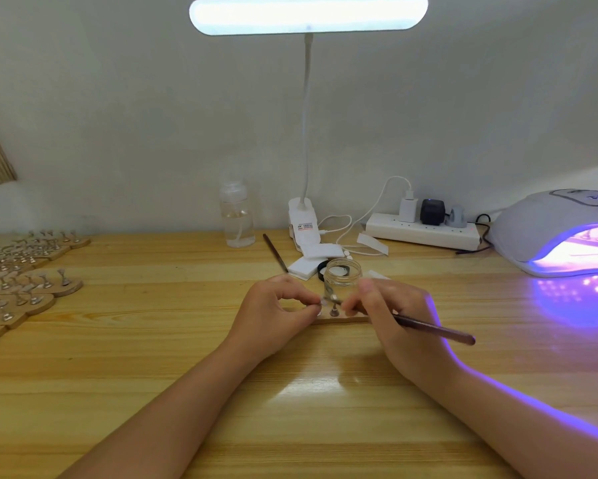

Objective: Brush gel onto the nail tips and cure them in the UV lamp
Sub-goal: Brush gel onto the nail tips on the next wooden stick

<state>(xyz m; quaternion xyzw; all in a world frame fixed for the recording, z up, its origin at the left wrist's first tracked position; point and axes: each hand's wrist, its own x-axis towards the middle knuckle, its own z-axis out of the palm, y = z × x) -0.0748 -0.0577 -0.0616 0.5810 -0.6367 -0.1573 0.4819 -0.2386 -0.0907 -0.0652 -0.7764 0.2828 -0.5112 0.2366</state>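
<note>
My left hand (276, 309) pinches a small nail tip on its metal stand (320, 304) above a wooden holder strip (346, 319) at the table's middle. My right hand (394, 312) grips a dark brown brush (435, 331), its bristle end touching the pinched tip. Another metal stand (334, 311) sits on the strip between my hands. An open glass gel jar (343, 276) stands just behind my fingers. The UV lamp (560, 229) at the right is lit violet, with nail stands inside.
Several wooden holders with nail stands (24, 274) lie along the left edge. Behind are a clear bottle (237, 216), a clip desk lamp (306, 216), a second brush (275, 252), a black jar lid (322, 269) and a power strip (423, 231) with cables.
</note>
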